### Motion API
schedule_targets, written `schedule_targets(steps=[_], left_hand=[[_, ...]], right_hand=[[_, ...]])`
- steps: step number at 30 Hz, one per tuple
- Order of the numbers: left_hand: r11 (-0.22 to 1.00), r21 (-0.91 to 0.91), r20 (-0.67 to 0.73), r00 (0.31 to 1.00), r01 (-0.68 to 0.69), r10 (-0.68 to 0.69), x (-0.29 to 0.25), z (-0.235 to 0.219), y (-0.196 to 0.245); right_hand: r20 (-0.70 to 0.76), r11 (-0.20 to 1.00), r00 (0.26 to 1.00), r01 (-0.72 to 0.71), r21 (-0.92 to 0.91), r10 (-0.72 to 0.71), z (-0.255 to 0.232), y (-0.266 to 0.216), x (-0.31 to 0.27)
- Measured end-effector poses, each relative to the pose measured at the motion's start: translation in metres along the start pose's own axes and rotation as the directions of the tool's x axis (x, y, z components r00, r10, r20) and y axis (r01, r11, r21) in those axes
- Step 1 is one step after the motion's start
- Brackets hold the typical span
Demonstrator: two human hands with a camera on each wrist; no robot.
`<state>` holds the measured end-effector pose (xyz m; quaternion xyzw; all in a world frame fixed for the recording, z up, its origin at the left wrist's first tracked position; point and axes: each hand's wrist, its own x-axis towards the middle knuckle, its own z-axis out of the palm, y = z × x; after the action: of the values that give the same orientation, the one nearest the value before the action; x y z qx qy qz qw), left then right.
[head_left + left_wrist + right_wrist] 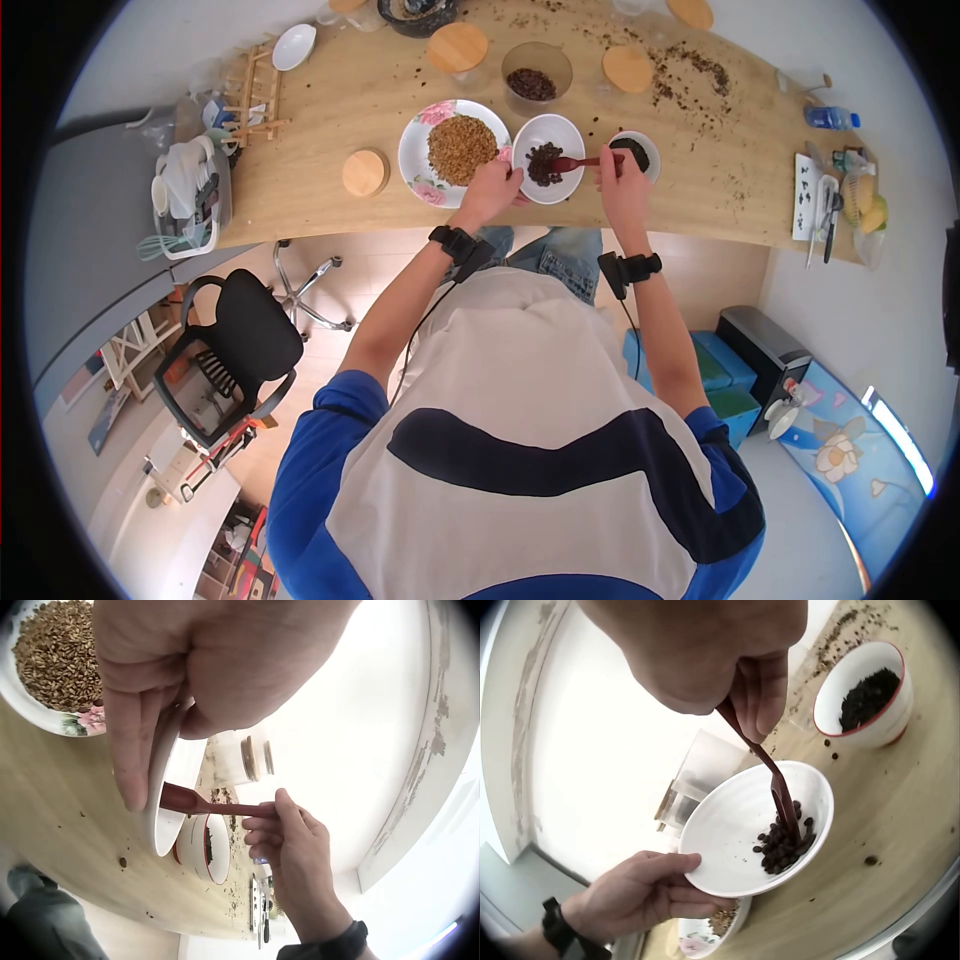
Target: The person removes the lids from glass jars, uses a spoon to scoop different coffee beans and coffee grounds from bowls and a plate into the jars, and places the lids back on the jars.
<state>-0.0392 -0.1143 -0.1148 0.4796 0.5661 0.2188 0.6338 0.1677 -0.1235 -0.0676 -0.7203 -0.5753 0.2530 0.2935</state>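
A white bowl (727,825) with dark brown beans (784,851) is held at its rim by my left hand (490,192), thumb on top and fingers beneath. In the right wrist view the bowl leans, and the beans lie toward its lower side. My right hand (625,185) grips the handle of a reddish-brown scoop (778,787), whose head is down among the beans. Left of the bowl sits a floral plate (412,150) heaped with brown grains (462,150). A red-rimmed white cup (896,724) of dark dried leaves stands near my right hand.
Behind the bowl stands a clear container (560,70) with dark beans. Jars with wooden lids (458,47) are close by, and another wooden lid (366,173) is left of the plate. Dark crumbs (700,75) are scattered at the back right. A wooden rack (258,95) is at the left.
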Motion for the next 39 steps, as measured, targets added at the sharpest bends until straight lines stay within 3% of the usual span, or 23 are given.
schedule_targets(steps=[2,3,5,6,8,9,10,14,17,23,25,29,31,39], left_hand=[[1.0,0.019,0.0,1.0,0.009,-0.009,-0.001,-0.001,0.005],[0.998,0.068,-0.013,1.0,0.003,-0.002,-0.002,-0.001,0.008],[0.993,0.118,-0.026,1.0,-0.001,0.004,-0.003,-0.002,0.008],[0.978,0.204,-0.047,0.998,-0.031,0.041,-0.001,-0.002,0.005],[0.955,0.291,-0.063,0.995,-0.058,0.08,-0.006,-0.003,0.019],[0.945,0.322,-0.08,0.994,-0.047,0.076,-0.009,-0.003,0.026],[0.935,0.352,-0.096,0.993,-0.035,0.074,-0.013,-0.004,0.034],[0.959,0.282,-0.091,0.994,-0.027,0.055,-0.006,-0.005,0.022],[0.963,0.269,-0.092,0.995,-0.002,0.027,-0.004,-0.006,0.019],[0.96,0.276,-0.059,0.996,-0.05,0.069,0.008,-0.003,-0.002],[0.993,0.116,-0.005,1.0,0.023,-0.022,0.007,-0.003,0.002],[0.999,-0.023,0.026,0.999,0.04,-0.039,0.008,-0.003,0.0],[0.981,-0.184,0.029,0.998,0.067,-0.062,0.008,-0.003,-0.002],[0.965,-0.232,0.063,0.992,0.118,-0.106,0.012,-0.005,-0.014]], right_hand=[[0.041,0.916,0.964,-0.261,0.303,0.262,0.005,-0.004,0.002],[0.043,0.916,0.964,-0.262,0.304,0.262,0.007,-0.001,0.004],[0.155,0.761,0.912,-0.403,0.508,0.38,0.015,0.009,0.009],[0.155,0.761,0.912,-0.403,0.508,0.38,0.019,0.013,0.011],[0.252,0.544,0.861,-0.481,0.688,0.442,0.027,0.021,0.013],[0.253,0.543,0.86,-0.481,0.688,0.443,0.03,0.025,0.014],[0.311,0.46,0.846,-0.504,0.731,0.433,0.032,0.029,0.014],[0.451,0.259,0.811,-0.557,0.789,0.372,0.037,0.047,0.016],[0.469,0.226,0.83,-0.54,0.811,0.302,0.039,0.057,0.015],[0.475,0.191,0.828,-0.539,0.82,0.297,0.037,0.061,0.015],[0.471,0.179,0.828,-0.535,0.826,0.302,0.035,0.061,0.016],[0.423,0.172,0.843,-0.495,0.852,0.332,0.028,0.057,0.017],[0.405,0.189,0.847,-0.485,0.854,0.343,0.022,0.055,0.018],[0.291,0.258,0.896,-0.384,0.886,0.335,-0.012,0.024,0.046]])
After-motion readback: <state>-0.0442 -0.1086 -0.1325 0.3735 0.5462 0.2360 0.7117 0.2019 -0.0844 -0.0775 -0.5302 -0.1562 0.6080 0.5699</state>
